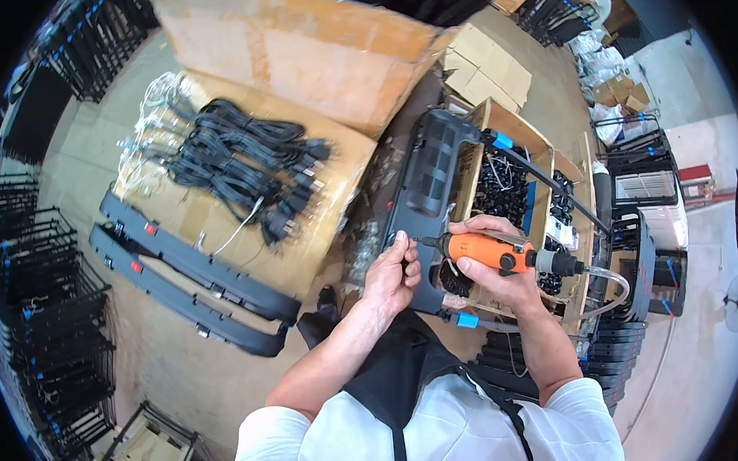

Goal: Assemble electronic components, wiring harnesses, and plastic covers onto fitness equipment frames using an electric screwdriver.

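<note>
My right hand [500, 265] is wrapped round an orange and black air screwdriver [478, 251], held level with its bit pointing left. A clear hose [618, 288] runs from its back end. At the tip of the bit, my left hand [394, 275] is closed, thumb and forefinger pinched; whatever they hold is too small to make out. Beyond and beneath the tool lies a dark grey plastic housing [429, 173] with vents, joined to a black tube frame. The frame carries a blue end cap [498, 140] at the far side and another blue cap [465, 320] near me.
On the right, a wooden parts box [540, 142] holds many small black pieces in compartments. To the left, bundled black power cords [231, 154] lie on a cardboard sheet [321, 116]. Two curved dark plastic covers [192, 277] rest at its near edge. Stacked black frames [56, 305] stand far left.
</note>
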Tool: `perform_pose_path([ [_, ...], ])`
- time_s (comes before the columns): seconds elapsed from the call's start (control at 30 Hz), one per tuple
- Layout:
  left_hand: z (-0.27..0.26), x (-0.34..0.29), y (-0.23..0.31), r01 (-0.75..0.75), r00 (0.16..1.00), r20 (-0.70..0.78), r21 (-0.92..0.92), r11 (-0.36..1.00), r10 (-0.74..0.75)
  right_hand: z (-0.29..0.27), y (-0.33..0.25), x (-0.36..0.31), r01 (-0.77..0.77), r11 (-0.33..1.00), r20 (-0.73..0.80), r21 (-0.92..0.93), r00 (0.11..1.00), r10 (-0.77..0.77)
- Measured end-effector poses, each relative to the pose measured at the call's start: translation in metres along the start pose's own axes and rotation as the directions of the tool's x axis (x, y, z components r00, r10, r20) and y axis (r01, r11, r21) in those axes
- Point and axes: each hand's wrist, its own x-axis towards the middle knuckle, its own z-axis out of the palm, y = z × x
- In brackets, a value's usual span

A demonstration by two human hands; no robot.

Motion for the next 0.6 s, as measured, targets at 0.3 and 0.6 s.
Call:
perform_pose_path([
  [0.3,0.109,0.140,-0.042,0.174,0.976,0.152,-0.117,0.978,-0.156,-0.144,0.016,0.051,0.029,0.989,-0.071,-0.144,0.997,-0.040],
  [0.6,0.153,0.224,-0.061,0.254,0.953,0.191,-0.083,0.964,-0.235,-0.231,0.060,0.106,-0.059,0.994,-0.092,-0.088,0.994,0.051],
])
